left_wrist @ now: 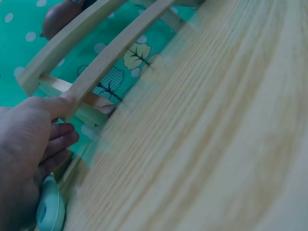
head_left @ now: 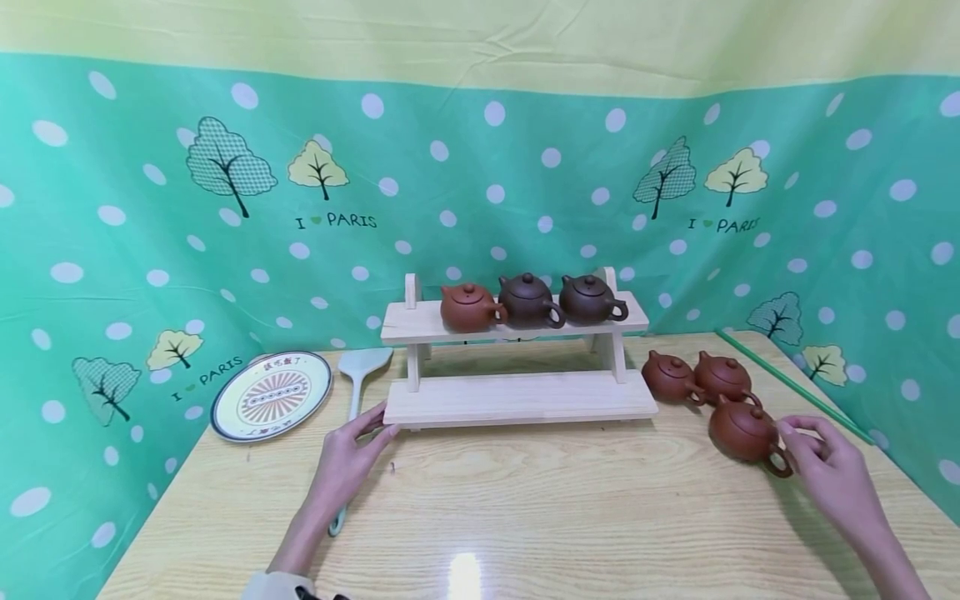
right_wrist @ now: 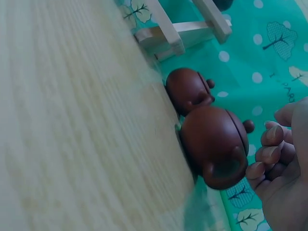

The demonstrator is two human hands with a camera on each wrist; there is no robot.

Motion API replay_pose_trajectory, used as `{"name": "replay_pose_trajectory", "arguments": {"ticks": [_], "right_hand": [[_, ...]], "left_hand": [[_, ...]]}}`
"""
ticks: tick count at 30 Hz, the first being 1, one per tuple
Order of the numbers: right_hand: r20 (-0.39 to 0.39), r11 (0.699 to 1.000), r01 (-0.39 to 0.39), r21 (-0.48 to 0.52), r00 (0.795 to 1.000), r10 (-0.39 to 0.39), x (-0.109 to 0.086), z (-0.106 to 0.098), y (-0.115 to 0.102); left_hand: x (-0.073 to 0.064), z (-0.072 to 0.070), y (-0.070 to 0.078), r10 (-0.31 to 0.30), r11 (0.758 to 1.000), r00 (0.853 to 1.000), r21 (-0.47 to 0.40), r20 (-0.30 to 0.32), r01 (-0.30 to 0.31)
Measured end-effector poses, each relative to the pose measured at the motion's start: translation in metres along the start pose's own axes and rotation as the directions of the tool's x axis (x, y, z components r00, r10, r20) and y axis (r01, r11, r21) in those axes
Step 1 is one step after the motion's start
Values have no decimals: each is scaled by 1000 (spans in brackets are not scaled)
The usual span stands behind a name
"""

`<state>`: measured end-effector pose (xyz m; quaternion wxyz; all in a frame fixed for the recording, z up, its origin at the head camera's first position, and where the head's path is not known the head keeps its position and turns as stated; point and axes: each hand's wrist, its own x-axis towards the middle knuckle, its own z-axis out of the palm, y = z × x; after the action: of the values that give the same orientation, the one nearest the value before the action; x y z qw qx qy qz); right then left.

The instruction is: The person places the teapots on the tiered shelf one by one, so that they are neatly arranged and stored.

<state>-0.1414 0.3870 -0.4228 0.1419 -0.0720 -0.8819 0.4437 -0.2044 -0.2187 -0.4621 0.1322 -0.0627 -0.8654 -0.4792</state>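
A two-tier wooden rack [head_left: 517, 398] stands on the table. At the left end of its lower board, my left hand [head_left: 355, 450] grips the corner, its thumb on the board edge in the left wrist view. My right hand [head_left: 828, 467] is beside the nearest reddish-brown teapot [head_left: 742, 431], its loosely curled fingertips close to the handle and not round it. Two more reddish-brown teapots, one by the rack [head_left: 670, 377] and one behind [head_left: 723, 379], stand close together. The upper board carries an orange-brown teapot [head_left: 467, 308] and two dark ones, a middle [head_left: 525, 300] and a right [head_left: 587, 300].
To the left lies a white plate [head_left: 315, 396] with a blue rim. A pale green spatula [head_left: 364, 362] lies between plate and rack, its handle running under the left forearm. Along the right table edge is a green stick [head_left: 795, 385]. A patterned green cloth [head_left: 495, 167] hangs behind.
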Motion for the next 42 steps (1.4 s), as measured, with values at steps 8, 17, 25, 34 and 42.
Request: {"name": "replay_pose_trajectory", "arguments": {"ticks": [8,17,25,34,42], "right_hand": [[-35,1000,-21,-17,999,21,-6,-5,12],[-19,996,-68,-59,998,67,-9,-7,20],[-4,996,-80,-31,997,79,-15,-7,28],[13,999,-41,-26,999,42,-19,-1,35],[65,995,-73,-66,995,77,-17,3,34]], "left_hand": [[1,1,0,19,1000,1000,6,-9,-19],[1,0,0,13,1000,1000,14,-7,-13],[0,0,-1,12,1000,1000,13,-6,-12],[0,1,-2,21,1000,1000,13,-14,-21],[1,2,0,35,999,999,21,-20,-35]]}}
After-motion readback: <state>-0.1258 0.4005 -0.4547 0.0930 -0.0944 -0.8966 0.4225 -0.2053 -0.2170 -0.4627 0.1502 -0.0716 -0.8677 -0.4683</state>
